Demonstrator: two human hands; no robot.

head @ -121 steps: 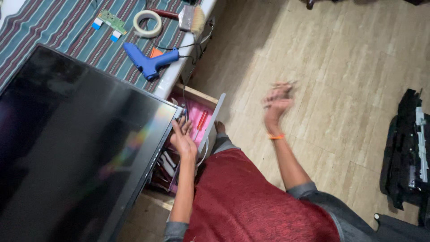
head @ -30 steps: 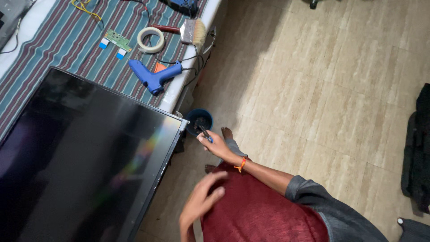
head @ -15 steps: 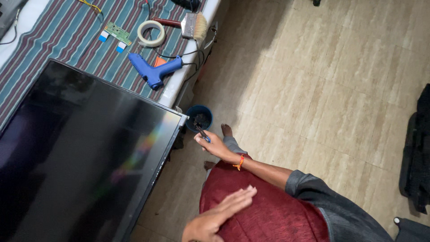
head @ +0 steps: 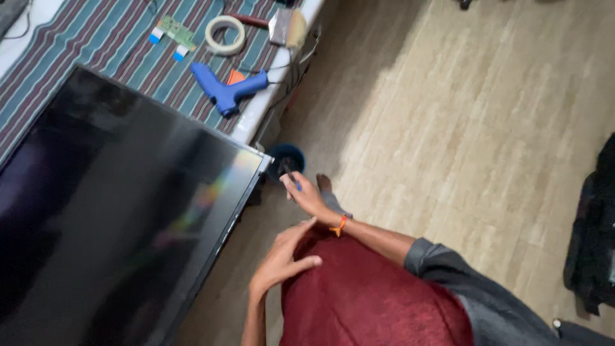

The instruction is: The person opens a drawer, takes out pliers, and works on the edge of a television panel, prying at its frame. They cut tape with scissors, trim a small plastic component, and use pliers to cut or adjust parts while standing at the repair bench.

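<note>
My right hand, an orange band on its wrist, is closed around a small dark tool with a blue tip. It is just below a dark blue round container on the floor by the table corner. My left hand hovers over my red-clothed lap with fingers apart, holding nothing, a little below the right hand. A large black flat screen panel lies on the table to the left of both hands.
On the striped cloth behind the panel lie a blue glue gun, a tape roll, a small green circuit board and a brush. Black items sit on the wooden floor at far right.
The open box of things by the table edge has gone from view. My right hand came in from over the floor and now holds the tool; my left hand has risen over my lap.
</note>
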